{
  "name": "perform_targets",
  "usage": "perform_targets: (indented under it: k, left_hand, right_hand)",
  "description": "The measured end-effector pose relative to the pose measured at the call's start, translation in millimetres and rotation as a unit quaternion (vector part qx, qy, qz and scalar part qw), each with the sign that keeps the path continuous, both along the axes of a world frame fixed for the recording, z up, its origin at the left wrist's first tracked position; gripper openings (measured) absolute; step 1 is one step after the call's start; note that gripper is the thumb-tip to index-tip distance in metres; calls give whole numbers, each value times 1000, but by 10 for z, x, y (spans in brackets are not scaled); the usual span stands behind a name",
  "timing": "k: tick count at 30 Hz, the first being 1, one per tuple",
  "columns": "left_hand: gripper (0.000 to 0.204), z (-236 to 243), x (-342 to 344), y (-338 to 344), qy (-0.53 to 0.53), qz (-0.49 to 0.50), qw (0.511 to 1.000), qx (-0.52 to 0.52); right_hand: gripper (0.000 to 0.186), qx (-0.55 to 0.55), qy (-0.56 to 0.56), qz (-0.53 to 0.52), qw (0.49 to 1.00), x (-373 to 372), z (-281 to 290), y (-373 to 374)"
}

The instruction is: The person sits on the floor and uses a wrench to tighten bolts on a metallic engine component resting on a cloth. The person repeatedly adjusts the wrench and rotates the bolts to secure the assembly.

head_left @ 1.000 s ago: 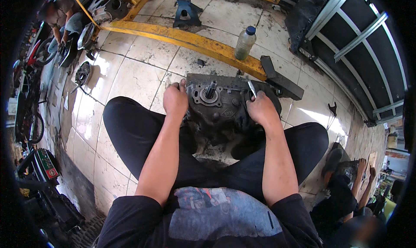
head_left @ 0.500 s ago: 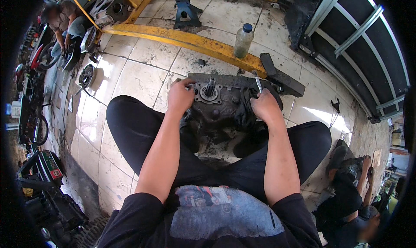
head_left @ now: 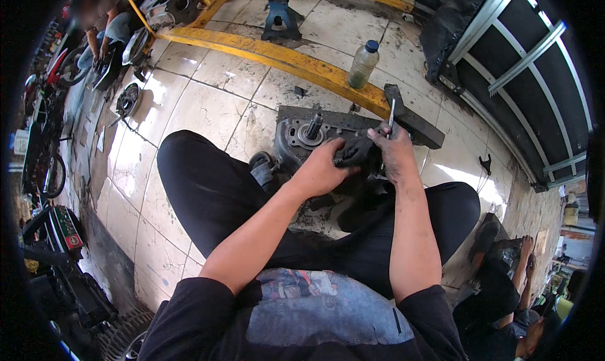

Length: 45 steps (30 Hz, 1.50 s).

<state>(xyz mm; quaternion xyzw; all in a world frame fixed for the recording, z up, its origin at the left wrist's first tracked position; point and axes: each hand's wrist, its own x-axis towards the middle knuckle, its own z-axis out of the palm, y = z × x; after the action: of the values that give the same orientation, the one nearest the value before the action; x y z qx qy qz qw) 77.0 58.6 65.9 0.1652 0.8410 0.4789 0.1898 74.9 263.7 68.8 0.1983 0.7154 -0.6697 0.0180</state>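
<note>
Between my knees on the tiled floor stands a dark, greasy metal gearbox-like casing (head_left: 285, 131). A splined shaft (head_left: 315, 126) sticks up through a round bearing on its top. My left hand (head_left: 322, 167) is closed on a black rag (head_left: 357, 153) bunched over the casing's right part. At the rag's right side, my right hand (head_left: 396, 151) grips a slim metal hand tool (head_left: 392, 114), its thin end pointing up. Its fingers are smudged with grease. The lower part of the tool is hidden in the hand, so its exact kind does not show.
A yellow steel frame (head_left: 277, 57) crosses the floor beyond the casing, with a bottle (head_left: 363, 64) standing against it. A dark metal bar (head_left: 413, 118) lies at the right. A blue stand (head_left: 280, 17) is farther off. Other people sit at far left and lower right.
My left hand has left the casing's left edge by the shaft and moved right onto the rag. The tool in my right hand now points more steeply upward.
</note>
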Motion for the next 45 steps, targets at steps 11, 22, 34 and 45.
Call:
perform_targets:
  k: [11,22,34,45]
  left_hand:
    - [30,156,-696,-1066,-44,149,957,-247]
    - [41,-516,-378,-510,149,60,940,-302]
    - [58,-413,-703,-597,104,-83,935,-328]
    - [44,-534,-758,-678,72,-61,961,-260]
  right_hand:
    - [35,64,-39,56,996,-222,-242,-681]
    - [22,94,-182,49,977,-219,-790,-298]
    - [21,181,-159,83,967,-361,-858,-487]
    - [20,130,-173,54,975,-376,-895,-472]
